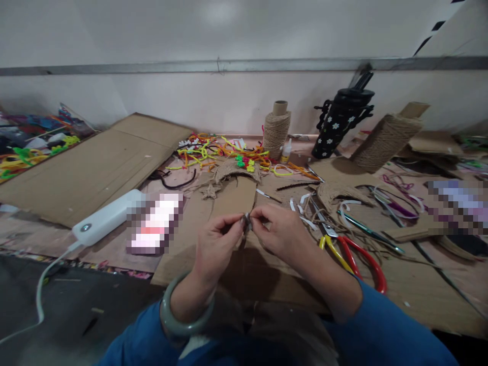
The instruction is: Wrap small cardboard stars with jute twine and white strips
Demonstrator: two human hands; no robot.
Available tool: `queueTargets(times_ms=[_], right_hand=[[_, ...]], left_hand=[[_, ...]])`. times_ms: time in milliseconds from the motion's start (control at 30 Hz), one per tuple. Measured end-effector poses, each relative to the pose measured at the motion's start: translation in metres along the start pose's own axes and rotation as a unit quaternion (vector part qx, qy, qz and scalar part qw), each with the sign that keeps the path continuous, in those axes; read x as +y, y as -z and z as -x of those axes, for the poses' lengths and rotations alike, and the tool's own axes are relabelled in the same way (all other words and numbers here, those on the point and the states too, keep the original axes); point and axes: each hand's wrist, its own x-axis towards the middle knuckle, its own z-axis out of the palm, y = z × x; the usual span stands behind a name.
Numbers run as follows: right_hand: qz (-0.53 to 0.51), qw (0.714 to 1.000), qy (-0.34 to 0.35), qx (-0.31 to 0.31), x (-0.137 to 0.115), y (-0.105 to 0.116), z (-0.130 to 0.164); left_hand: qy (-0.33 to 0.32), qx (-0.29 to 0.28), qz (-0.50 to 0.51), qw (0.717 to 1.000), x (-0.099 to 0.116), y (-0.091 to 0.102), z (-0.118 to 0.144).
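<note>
Your left hand [219, 244] and right hand [280, 231] both pinch a tiny dark piece [246, 221] above the cardboard [232, 198], scissors [354, 249] at 3 o'clock. It looks light and slippery; fingertip hold suits.

Bare cardboard [229, 203] ahead lies open; scissors [354, 254] crowd the right, a power bank [109, 216] the left.

Twine spools [276, 129]: two. Scissors [353, 249]: two pairs. Power bank [109, 216]: one.

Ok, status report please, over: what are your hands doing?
Left hand and right hand both pinching one small piece. Above cardboard. Scissors lie right, clear of hands.
</note>
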Motion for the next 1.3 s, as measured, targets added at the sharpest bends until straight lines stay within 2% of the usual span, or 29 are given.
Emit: queueTargets(times_ms=[300,733,967,1300], right_hand=[[-0.018,0.999,0.014,-0.032,0.002,0.0,-0.004],[0.024,1.0,0.01,-0.017,-0.005,0.001,-0.001],[0.012,1.0,-0.003,0.004,-0.006,0.001,-0.001],[-0.003,1.0,-0.011,0.022,0.0,-0.002,-0.001]], left_hand=[[0.004,0.006,0.027,1.0,-0.005,0.002,-0.003],[-0.042,0.007,-0.065,0.997,0.008,-0.001,0.002],[-0.006,0.001,0.001,1.0,-0.001,0.0,0.0],[0.022,-0.001,0.04,0.999,-0.002,-0.001,-0.001]])
